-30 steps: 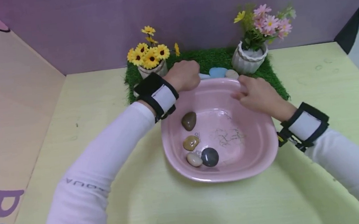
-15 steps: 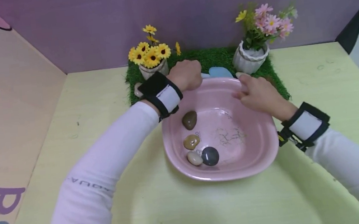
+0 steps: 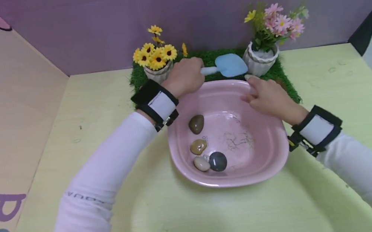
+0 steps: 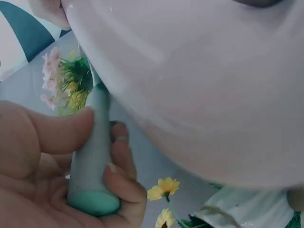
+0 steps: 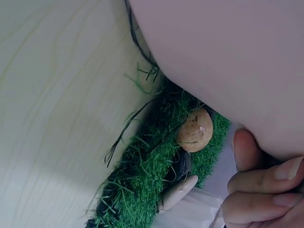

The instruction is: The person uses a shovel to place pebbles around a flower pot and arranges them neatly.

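My left hand [image 3: 185, 76] grips the pale handle of a small toy shovel [image 3: 231, 65] with a light blue blade. In the left wrist view, fingers and thumb curl round this handle [image 4: 92, 147]. The blade lies level beyond the far rim of a pink basin [image 3: 232, 180], pointing right. My right hand [image 3: 270, 98] holds the basin's far right rim. Inside, along the left, are a brown stone [image 3: 196, 124], a tan stone [image 3: 198, 147], a pale stone [image 3: 202, 163] and a dark grey stone [image 3: 218, 161]. Some thin dark strands [image 3: 237, 141] show on the basin's bottom.
Behind the basin lies an artificial grass mat [image 3: 289, 87]. On it stand a pot with yellow flowers [image 3: 156, 57] at left and one with pink flowers [image 3: 279, 24] at right. More stones lie there, including a speckled stone [image 5: 195, 130]. A purple backdrop [image 3: 196, 18] rises behind.
The shovel has come up and back from behind the basin's far rim, so its whole blade now shows. My left hand has shifted slightly left and away; the right hand has stayed put.
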Demonstrator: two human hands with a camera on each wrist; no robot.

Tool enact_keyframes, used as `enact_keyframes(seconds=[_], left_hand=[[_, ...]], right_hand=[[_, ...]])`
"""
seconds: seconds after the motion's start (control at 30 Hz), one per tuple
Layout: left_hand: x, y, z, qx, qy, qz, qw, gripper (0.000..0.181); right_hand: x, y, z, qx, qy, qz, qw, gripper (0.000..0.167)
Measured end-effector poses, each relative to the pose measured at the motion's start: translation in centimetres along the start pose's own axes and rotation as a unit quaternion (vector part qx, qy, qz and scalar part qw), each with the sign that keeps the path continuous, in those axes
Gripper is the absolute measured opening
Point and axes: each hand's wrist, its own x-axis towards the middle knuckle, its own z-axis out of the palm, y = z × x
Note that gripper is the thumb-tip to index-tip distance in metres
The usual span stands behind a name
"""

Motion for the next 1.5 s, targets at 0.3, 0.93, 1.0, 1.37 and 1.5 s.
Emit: enact_keyframes(seconds=[0.3,0.93,1.0,1.37,1.5], left_hand=[[-1.0,-0.6,-1.4,-0.093,0.055,0.023,0.9939,0.023],[-3.4,-4.1,-5.4,0.04,0.06,0.194,0.9784,0.023],[-3.9,-3.9,-5.8,0.091,0.049,0.2,0.9744,0.024],[-5.5,-1.2,-5.0,0.26,0.022,0.209,0.9424,0.02],[-5.6,-0.3,-4.2,0.322,0.034,0.219,0.9204,0.024]], right_hand=[[0.1,0.2,0.0,-0.011,0.0,0.006,0.9999,0.024],[-0.1,0.2,0.3,-0.012,0.015,0.003,0.9998,0.02],[-0.1,0.1,0.3,-0.015,0.009,0.007,0.9998,0.024],[0.0,0.1,0.1,-0.019,0.012,-0.002,0.9998,0.024],[0.0,0.0,0.1,-0.012,0.008,-0.001,0.9999,0.024]])
